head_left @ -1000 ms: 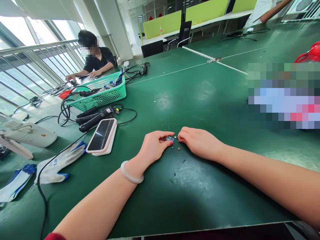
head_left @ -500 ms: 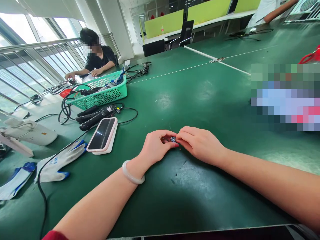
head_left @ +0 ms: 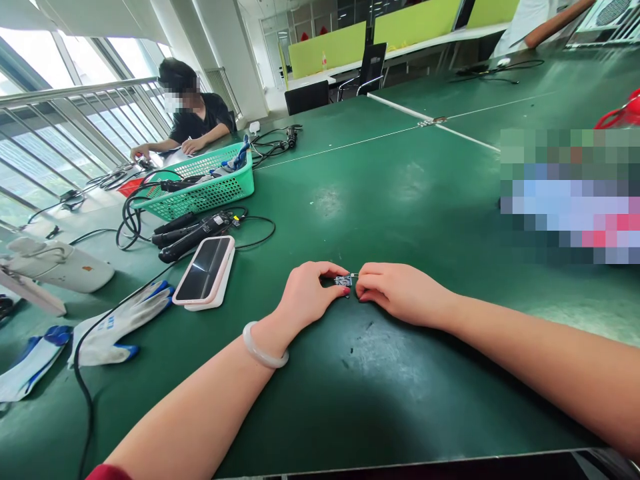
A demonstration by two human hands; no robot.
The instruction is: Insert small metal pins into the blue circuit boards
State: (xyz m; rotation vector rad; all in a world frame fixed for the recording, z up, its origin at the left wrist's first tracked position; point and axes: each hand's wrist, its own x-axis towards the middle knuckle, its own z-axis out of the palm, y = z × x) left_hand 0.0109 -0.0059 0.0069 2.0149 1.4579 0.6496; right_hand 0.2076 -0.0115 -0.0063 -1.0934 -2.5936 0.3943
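Observation:
In the head view my left hand (head_left: pixel 306 293), with a pale bangle at its wrist, pinches a small flat blue-and-white patterned piece (head_left: pixel 343 281) between thumb and forefinger. Its exact kind is too small to make out. A thin light-coloured bit (head_left: pixel 355 275) sticks out from the piece toward my right hand (head_left: pixel 393 290). The fingers of that hand are curled together beside it. They meet the tip of the thin bit, but what lies between them is hidden. Both hands rest low over the green tabletop (head_left: pixel 350 207).
To the left lie a phone (head_left: pixel 206 270) on a white box, work gloves (head_left: pixel 120 327), black handheld devices (head_left: pixel 195 233) and cables. Behind them stands a green basket (head_left: pixel 215 193). A person (head_left: pixel 195 120) sits beyond it. At right are a blurred-out area (head_left: pixel 570 200) and something red (head_left: pixel 617 117).
My right hand has drawn slightly right, away from my left. More of the patterned piece and the thin bit now shows between the hands.

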